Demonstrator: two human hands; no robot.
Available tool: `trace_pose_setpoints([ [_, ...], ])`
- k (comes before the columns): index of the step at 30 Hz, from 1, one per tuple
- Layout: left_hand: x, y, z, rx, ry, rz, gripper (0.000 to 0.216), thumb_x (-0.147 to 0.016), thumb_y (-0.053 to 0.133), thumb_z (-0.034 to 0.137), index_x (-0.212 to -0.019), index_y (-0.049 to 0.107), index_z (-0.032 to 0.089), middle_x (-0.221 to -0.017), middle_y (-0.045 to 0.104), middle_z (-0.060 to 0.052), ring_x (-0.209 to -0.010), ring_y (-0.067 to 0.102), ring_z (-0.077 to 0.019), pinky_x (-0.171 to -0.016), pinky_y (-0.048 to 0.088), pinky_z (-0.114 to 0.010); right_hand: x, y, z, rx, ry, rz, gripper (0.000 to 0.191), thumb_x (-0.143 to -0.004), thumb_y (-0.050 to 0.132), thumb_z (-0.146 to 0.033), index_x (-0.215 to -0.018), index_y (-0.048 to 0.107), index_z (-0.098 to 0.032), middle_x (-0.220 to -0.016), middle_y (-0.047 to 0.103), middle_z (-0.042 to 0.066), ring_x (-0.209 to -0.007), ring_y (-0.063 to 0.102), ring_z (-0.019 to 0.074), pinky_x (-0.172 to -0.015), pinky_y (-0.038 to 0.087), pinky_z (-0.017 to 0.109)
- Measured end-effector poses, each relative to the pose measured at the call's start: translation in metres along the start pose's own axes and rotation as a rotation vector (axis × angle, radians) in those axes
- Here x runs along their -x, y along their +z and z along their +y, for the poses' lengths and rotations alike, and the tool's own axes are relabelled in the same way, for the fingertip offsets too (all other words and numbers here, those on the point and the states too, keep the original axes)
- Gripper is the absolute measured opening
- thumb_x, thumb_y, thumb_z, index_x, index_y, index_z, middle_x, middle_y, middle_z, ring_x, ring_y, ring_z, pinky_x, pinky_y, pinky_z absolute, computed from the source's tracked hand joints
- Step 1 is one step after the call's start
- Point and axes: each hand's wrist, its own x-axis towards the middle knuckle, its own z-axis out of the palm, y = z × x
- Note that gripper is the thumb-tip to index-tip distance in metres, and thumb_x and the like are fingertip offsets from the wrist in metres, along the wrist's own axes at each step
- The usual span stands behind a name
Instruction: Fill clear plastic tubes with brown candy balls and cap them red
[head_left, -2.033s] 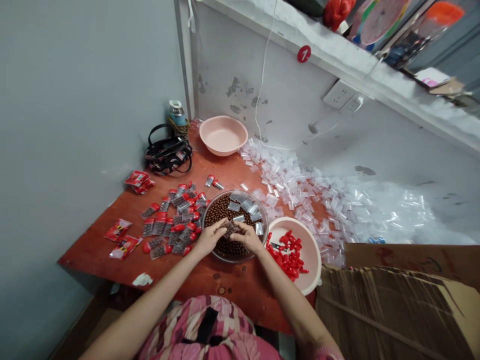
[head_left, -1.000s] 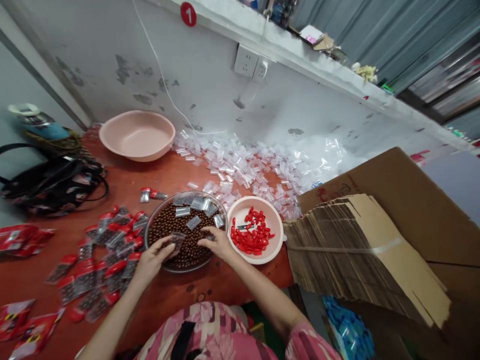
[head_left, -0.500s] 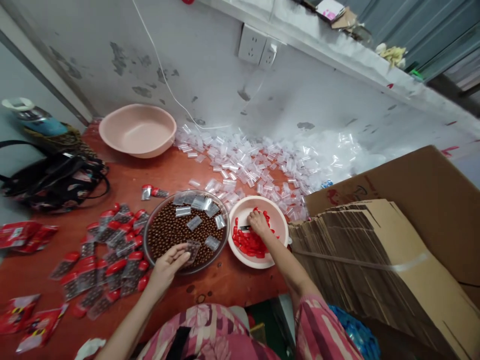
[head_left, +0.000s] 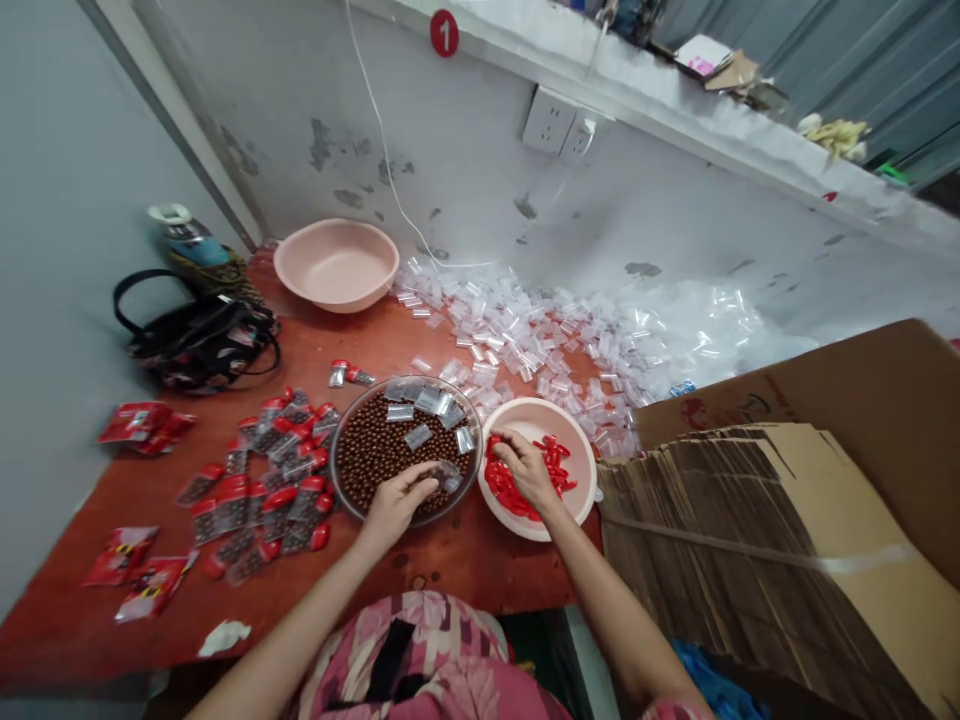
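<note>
Between the fingertips of my left hand [head_left: 397, 503] is a small clear plastic box [head_left: 450, 477], held over the right part of a round tray [head_left: 334, 478] full of brown beads [head_left: 379, 440]. Several more clear boxes [head_left: 418, 436] lie on the beads. My right hand [head_left: 526, 470] is inside a pale pink bowl [head_left: 587, 445] of red caps [head_left: 559, 462]. Its thumb and fingers close on a red cap [head_left: 492, 441] near the bowl's left rim. To the left, filled boxes with red caps [head_left: 232, 508] lie in a pile.
Clear empty boxes [head_left: 517, 330] are heaped along the wall behind the tray. A pink basin [head_left: 337, 265], a black handbag [head_left: 202, 340] and a flask [head_left: 187, 235] stand back left. Flattened cardboard [head_left: 720, 520] leans at the right; red packets [head_left: 124, 555] lie left.
My right hand has lifted from among the caps toward the bowl's left side, a red cap now at its fingertips. My left hand keeps the box over the tray. The view has shifted left.
</note>
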Motion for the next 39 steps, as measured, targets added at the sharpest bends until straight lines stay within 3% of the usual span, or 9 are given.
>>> trace_pose_setpoints([
  [3, 0.004, 0.003, 0.007, -0.16, 0.111, -0.014, 0.03, -0.075, 0.051, 0.033, -0.1, 0.06, 0.02, -0.103, 0.063, -0.004, -0.095, 0.056, -0.0193, -0.088, 0.041, -0.033, 0.008, 0.015, -0.035, 0.052, -0.173, -0.061, 0.024, -0.081, 0.047, -0.026, -0.103, 0.054, -0.02, -0.093, 0.059, 0.005, -0.085, 0.053, 0.0142, -0.076, 0.041, 0.026],
  [6, 0.011, 0.003, 0.013, -0.21, 0.171, -0.023, 0.028, -0.076, 0.05, 0.032, -0.1, 0.061, 0.02, -0.101, 0.063, -0.003, -0.094, 0.057, -0.0175, -0.087, 0.041, -0.031, 0.014, 0.026, -0.048, 0.172, -0.295, -0.132, 0.024, -0.081, 0.047, -0.025, -0.104, 0.054, -0.02, -0.088, 0.058, 0.006, -0.081, 0.052, 0.0143, -0.072, 0.041, 0.026],
  [15, 0.032, 0.001, 0.01, -0.182, 0.223, 0.089, 0.024, -0.075, 0.052, 0.03, -0.093, 0.065, 0.021, -0.095, 0.066, -0.003, -0.088, 0.06, -0.0188, -0.081, 0.045, -0.031, 0.031, 0.037, -0.06, 0.284, -0.321, -0.237, 0.028, -0.085, 0.038, -0.025, -0.112, 0.047, -0.021, -0.087, 0.052, 0.007, -0.078, 0.05, 0.0149, -0.068, 0.041, 0.026],
  [23, 0.043, -0.006, 0.016, -0.331, 0.367, 0.103, 0.023, -0.077, 0.05, 0.027, -0.093, 0.065, 0.021, -0.095, 0.066, -0.004, -0.086, 0.06, -0.0184, -0.079, 0.046, -0.03, 0.031, 0.041, -0.074, 0.406, -0.405, -0.367, 0.024, -0.085, 0.036, -0.023, -0.099, 0.054, -0.015, -0.078, 0.05, 0.007, -0.068, 0.046, 0.0132, -0.063, 0.04, 0.024],
  [26, 0.04, -0.006, 0.019, -0.23, 0.3, 0.12, 0.022, -0.075, 0.052, 0.028, -0.091, 0.066, 0.02, -0.094, 0.066, -0.005, -0.086, 0.06, -0.0194, -0.081, 0.045, -0.032, 0.022, 0.04, -0.077, 0.282, -0.333, -0.373, 0.024, -0.084, 0.041, -0.025, -0.1, 0.055, -0.018, -0.08, 0.054, 0.006, -0.07, 0.049, 0.0132, -0.066, 0.04, 0.025],
  [28, 0.035, -0.004, 0.021, -0.051, 0.187, 0.146, 0.023, -0.072, 0.056, 0.029, -0.09, 0.066, 0.018, -0.093, 0.066, -0.006, -0.086, 0.06, -0.0207, -0.081, 0.045, -0.034, 0.013, 0.041, -0.079, 0.102, -0.209, -0.317, 0.024, -0.081, 0.047, -0.029, -0.101, 0.057, -0.021, -0.085, 0.057, 0.006, -0.076, 0.052, 0.0144, -0.072, 0.041, 0.028],
  [33, 0.024, -0.004, 0.027, 0.506, -0.038, 0.141, 0.041, -0.068, 0.061, 0.034, -0.103, 0.059, 0.012, -0.1, 0.063, -0.009, -0.084, 0.06, -0.0224, -0.073, 0.05, -0.037, 0.007, 0.044, -0.073, -0.661, 0.197, -0.116, 0.034, -0.08, 0.047, -0.034, -0.112, 0.048, -0.023, -0.1, 0.059, 0.006, -0.088, 0.055, 0.0161, -0.079, 0.043, 0.032],
  [36, 0.021, -0.009, 0.025, 0.561, -0.053, 0.184, 0.043, -0.067, 0.062, 0.033, -0.103, 0.059, 0.011, -0.101, 0.063, -0.01, -0.085, 0.06, -0.0223, -0.075, 0.05, -0.037, 0.016, 0.051, -0.062, -0.899, 0.278, -0.121, 0.036, -0.073, 0.057, -0.028, -0.108, 0.051, -0.022, -0.102, 0.058, 0.006, -0.084, 0.056, 0.0164, -0.071, 0.045, 0.03],
  [39, 0.019, -0.013, 0.02, 0.411, -0.007, 0.209, 0.039, -0.068, 0.061, 0.033, -0.101, 0.061, 0.012, -0.101, 0.063, -0.01, -0.089, 0.059, -0.0227, -0.083, 0.045, -0.038, 0.023, 0.059, -0.051, -0.94, 0.329, -0.121, 0.032, -0.069, 0.061, -0.024, -0.1, 0.056, -0.02, -0.088, 0.062, 0.005, -0.072, 0.058, 0.0147, -0.066, 0.046, 0.029],
])
